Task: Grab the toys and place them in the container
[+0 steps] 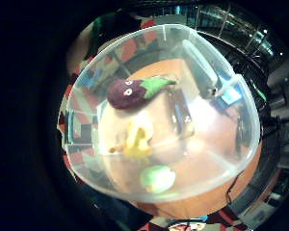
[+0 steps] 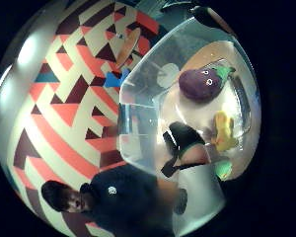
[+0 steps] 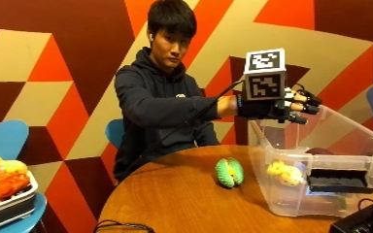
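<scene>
Gloved grip [image 3: 283, 108] over container [image 3: 283, 145] (eggplant toy [image 1: 127, 94] inside)

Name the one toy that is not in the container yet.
The green toy lies on the round wooden table, outside the clear container. The purple eggplant toy and the yellow toy are already inside it.

Blue chair [image 3: 2, 141] beside round wooden table [image 3: 174, 204].

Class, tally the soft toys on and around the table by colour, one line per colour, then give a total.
Purple (aubergine toy, in the container): 1
Yellow (toy, in the container): 1
Green (toy, on the table): 1
Total: 3
</scene>
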Action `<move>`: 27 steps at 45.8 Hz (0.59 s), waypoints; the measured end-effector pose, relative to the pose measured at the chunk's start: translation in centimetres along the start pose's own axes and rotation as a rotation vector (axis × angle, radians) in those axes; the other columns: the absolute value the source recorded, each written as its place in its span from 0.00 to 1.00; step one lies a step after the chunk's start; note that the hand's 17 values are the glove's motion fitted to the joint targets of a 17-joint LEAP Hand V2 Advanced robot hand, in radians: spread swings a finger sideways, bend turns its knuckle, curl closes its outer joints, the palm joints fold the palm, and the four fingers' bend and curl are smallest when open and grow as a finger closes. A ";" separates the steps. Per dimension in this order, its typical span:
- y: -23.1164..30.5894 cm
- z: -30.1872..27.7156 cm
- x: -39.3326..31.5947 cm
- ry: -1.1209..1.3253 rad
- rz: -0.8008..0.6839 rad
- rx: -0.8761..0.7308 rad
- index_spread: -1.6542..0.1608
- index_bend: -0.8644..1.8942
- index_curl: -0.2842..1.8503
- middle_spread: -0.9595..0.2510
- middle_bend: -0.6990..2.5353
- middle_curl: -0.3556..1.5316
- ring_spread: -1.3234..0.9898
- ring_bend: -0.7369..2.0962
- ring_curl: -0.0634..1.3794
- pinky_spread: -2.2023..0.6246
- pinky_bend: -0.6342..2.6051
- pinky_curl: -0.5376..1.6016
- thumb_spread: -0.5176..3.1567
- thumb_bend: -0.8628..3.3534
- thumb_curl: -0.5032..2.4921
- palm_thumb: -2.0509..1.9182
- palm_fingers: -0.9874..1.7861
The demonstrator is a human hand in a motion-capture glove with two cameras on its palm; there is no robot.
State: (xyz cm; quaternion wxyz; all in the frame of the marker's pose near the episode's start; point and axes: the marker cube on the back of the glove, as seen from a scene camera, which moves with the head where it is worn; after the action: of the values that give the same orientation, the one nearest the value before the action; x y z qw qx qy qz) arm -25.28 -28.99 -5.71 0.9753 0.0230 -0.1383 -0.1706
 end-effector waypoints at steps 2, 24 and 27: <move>0.8 -0.4 -0.3 -0.005 -0.015 -0.021 0.79 0.45 0.35 0.76 0.27 0.38 0.54 0.32 0.18 0.78 0.39 0.42 0.49 0.20 0.33 0.64 0.31; 16.0 2.4 4.1 0.379 -0.015 -0.493 0.76 0.37 0.32 0.76 0.30 0.39 0.53 0.38 0.21 0.78 0.36 0.41 0.49 0.20 0.30 0.62 0.40; 16.6 4.4 5.4 0.395 0.016 -0.492 0.76 0.37 0.32 0.76 0.30 0.39 0.53 0.38 0.22 0.78 0.37 0.42 0.49 0.20 0.30 0.62 0.39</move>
State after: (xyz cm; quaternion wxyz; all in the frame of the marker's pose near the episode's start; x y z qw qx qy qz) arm -16.19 -15.19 1.51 0.9609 -0.1821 0.0989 -0.1837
